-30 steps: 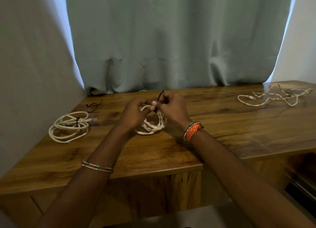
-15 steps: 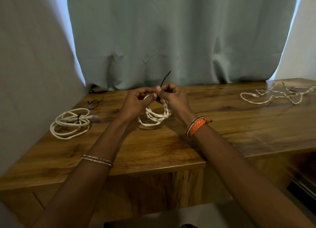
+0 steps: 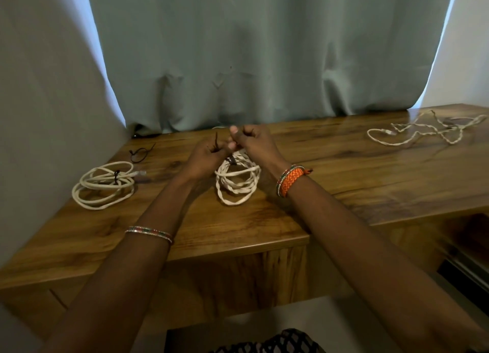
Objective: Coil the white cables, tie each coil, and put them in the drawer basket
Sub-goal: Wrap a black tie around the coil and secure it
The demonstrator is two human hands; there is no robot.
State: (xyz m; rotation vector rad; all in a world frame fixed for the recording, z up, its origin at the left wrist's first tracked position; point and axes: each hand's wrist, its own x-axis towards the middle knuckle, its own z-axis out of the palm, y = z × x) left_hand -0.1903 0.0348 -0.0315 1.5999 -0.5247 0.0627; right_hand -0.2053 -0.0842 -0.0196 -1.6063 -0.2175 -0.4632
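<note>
A coil of white cable [image 3: 238, 183] rests on the wooden table [image 3: 344, 172] under my two hands. A dark tie [image 3: 232, 160] wraps its top. My left hand [image 3: 209, 156] pinches one end of the tie, which sticks up between its fingers. My right hand [image 3: 254, 143] is closed beside it at the top of the coil; the tie end in it is hidden. At the left lies a tied white coil [image 3: 104, 184]. A loose white cable [image 3: 423, 130] sprawls at the far right.
A spare dark tie [image 3: 140, 153] lies near the back left corner. A grey-green curtain [image 3: 264, 56] hangs behind the table and a wall stands at the left. A dark opening under the table [image 3: 465, 257] shows at the right.
The tie's free end, which stuck up by my right hand, now stands at my left hand. The tie sits closer around the coil's top. The coil has sunk onto the table.
</note>
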